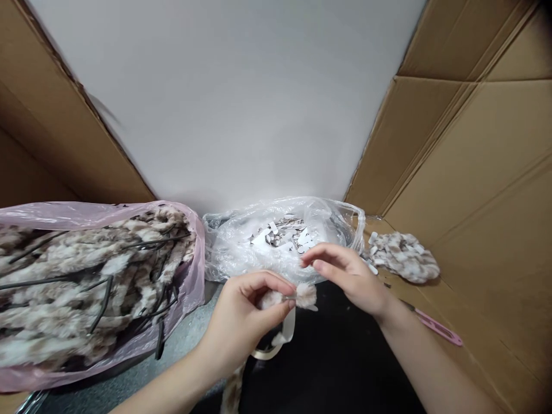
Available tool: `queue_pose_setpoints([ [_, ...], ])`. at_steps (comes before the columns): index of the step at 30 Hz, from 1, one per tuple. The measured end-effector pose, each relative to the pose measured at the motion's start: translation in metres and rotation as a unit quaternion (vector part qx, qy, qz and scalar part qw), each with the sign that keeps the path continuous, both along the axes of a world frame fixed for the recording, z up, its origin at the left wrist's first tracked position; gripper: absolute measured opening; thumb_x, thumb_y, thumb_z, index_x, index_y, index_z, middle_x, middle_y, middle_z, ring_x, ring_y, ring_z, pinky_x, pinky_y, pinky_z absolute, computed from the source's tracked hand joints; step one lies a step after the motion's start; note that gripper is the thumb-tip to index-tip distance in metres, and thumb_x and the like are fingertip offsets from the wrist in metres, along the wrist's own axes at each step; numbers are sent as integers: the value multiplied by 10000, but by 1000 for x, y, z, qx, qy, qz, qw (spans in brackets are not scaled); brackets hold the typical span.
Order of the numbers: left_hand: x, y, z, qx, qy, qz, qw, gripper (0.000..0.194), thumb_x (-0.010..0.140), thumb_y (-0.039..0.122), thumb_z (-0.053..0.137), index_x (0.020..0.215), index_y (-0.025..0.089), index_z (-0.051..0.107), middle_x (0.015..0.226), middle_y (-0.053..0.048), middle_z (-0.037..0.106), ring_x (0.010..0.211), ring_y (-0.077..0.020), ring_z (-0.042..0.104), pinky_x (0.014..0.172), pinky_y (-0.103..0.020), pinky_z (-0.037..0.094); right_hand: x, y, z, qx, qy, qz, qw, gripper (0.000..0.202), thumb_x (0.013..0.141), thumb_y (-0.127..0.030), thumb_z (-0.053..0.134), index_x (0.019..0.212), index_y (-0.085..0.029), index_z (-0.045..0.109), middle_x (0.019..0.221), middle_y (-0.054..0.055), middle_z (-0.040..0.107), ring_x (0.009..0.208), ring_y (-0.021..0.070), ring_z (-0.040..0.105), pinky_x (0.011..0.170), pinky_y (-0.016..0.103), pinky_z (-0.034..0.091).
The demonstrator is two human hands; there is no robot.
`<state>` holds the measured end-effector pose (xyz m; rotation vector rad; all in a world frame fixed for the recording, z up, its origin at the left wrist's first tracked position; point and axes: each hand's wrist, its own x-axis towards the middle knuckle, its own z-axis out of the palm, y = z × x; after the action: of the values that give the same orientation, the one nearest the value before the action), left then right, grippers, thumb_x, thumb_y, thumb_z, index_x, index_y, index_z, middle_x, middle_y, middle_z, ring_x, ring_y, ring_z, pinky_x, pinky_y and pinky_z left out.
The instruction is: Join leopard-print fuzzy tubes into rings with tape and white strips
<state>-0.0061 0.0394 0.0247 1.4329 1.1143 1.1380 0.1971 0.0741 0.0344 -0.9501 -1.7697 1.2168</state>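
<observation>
My left hand (254, 313) pinches a fluffy beige-and-white fur piece (306, 295) between thumb and fingers at the lower centre. A strip of the same fur (233, 391) hangs below that hand. Under it is a cream ring-shaped band (288, 328), partly hidden by my fingers. My right hand (340, 270) is raised just right of the fur piece, thumb and forefinger near each other; whether something small is between them cannot be made out. Behind both hands lies a clear plastic bag (228, 247) holding small white and dark pieces (280, 234).
At the left, a pink plastic bag (197, 259) holds fur strips (107, 253) with black cords. A fur bundle (403, 257) and a pink-handled tool (439, 329) lie at the right. Cardboard walls (483, 149) flank a white panel (233, 103).
</observation>
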Motion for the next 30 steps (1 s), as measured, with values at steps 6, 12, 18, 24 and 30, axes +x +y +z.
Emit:
queue_pose_setpoints([
  [6,-1,-7,-8,295,175,-56,938,184,773,29,640,794,193,720,825,-42,754,716,-141,709,657,-183,561,-14,6,-22,-232,5,129,964,308,876,-412,529,731,-155,617,661,5,632,661,149,597,660,271,470],
  [12,-8,-7,-20,544,290,-110,779,263,912,86,473,1031,162,695,978,-99,763,931,-209,714,817,-282,590,-4,13,-29,-351,-26,201,914,264,754,-334,549,574,-155,620,471,-37,519,414,84,411,453,219,325],
  [18,-10,-9,-28,609,347,-149,698,267,878,48,513,1045,137,701,1031,-102,759,990,-240,713,876,-311,596,-12,16,-41,-409,71,198,888,334,699,-437,737,665,-118,642,565,-42,544,524,68,471,520,206,335],
  [24,-11,-6,-31,606,349,-164,696,262,890,41,493,1014,132,706,1033,-96,759,990,-231,711,871,-305,591,-14,17,-42,-363,114,168,909,266,578,-299,855,648,-109,683,631,-36,587,613,72,508,618,221,341],
  [30,-8,-9,-31,579,332,-124,734,185,881,61,558,988,130,692,996,-95,758,900,-217,697,797,-303,575,-13,13,-30,-278,113,112,947,264,617,-343,839,617,-132,680,655,-31,587,652,88,492,657,237,367],
])
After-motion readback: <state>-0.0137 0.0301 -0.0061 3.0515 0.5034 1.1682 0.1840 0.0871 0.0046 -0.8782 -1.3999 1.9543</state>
